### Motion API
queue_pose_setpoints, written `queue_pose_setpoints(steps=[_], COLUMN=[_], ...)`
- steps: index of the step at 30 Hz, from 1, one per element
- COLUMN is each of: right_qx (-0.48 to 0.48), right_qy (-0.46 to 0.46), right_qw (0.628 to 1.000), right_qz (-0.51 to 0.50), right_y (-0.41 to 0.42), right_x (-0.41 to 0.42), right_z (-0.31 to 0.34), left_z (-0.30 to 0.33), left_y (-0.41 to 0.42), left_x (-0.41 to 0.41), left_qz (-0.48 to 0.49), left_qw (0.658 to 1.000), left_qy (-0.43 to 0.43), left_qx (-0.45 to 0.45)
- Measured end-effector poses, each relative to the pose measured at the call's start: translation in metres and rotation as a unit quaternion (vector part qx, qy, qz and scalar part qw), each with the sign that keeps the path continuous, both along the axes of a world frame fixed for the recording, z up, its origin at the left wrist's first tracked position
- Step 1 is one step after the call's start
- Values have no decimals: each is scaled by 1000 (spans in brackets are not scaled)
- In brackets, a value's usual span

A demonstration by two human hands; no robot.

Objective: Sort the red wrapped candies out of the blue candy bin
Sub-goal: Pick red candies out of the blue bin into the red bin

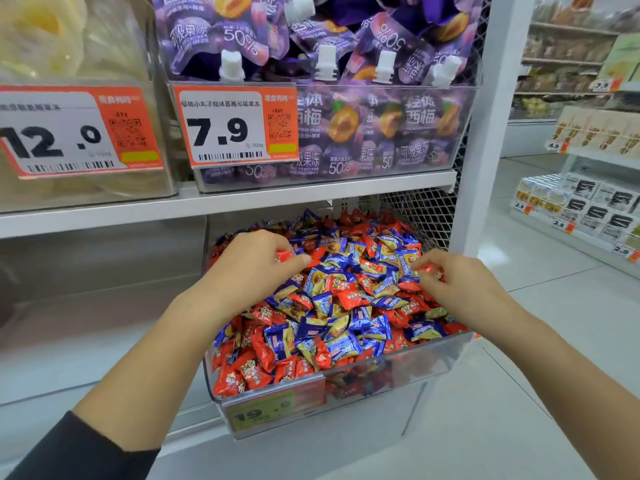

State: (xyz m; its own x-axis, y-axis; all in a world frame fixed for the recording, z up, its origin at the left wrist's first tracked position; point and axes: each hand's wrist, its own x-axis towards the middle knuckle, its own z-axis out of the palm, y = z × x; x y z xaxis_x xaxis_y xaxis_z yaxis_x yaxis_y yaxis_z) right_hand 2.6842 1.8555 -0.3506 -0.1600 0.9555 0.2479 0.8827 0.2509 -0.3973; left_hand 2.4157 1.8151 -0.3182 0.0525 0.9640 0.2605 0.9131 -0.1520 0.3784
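Clear bin (pixel 433 362) heaped with mixed red and blue candies, left hand (pixel 252 261) pinching a red candy (pixel 284 256) near back-left corner, right hand (pixel 457 282) pinching another red candy (pixel 426 270) by right edge, purple pouches (pixel 346 126) on shelf above.

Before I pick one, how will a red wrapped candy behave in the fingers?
The red wrapped candy looks small, so probably light. Its glossy wrapper may be slippery and crinkle. Lying loose in the heaped bin, neighbours will likely shift.

white shelf (pixel 104 216), purple pouch bin (pixel 381 174); candy bin (pixel 381 368)
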Motion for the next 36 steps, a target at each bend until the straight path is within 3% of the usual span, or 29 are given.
queue_pose_setpoints(steps=[3,6,9,14,19,22,26,31,36], right_qx=[7,-52,-71,-19,73,70,-17,-13,28], right_qy=[-35,-51,-127,-94,53,2,-47,-202,-135], right_qw=[999,993,982,990,996,997,998,976,990], right_qz=[36,95,118,101,6,-18,45,81,41], right_y=[0,-2,-5,-4,-4,-6,-13,-18,-9], right_x=[5,8,4,1,3,9,12,1,6], right_z=[-2,0,-3,-7,-3,3,9,2,-1], left_z=[0,-3,-11,-19,-11,-11,-21,-30,-21], left_y=[-6,-13,-14,-7,-3,-2,8,15,11], left_x=[2,8,15,18,20,32,48,50,46], left_qz=[-48,-127,-129,-55,-5,-11,-82,-96,-27], left_qw=[998,985,976,987,992,989,980,970,983], left_qy=[33,76,130,144,91,125,178,222,182], left_qx=[-19,-89,-121,-40,88,82,20,-23,31])
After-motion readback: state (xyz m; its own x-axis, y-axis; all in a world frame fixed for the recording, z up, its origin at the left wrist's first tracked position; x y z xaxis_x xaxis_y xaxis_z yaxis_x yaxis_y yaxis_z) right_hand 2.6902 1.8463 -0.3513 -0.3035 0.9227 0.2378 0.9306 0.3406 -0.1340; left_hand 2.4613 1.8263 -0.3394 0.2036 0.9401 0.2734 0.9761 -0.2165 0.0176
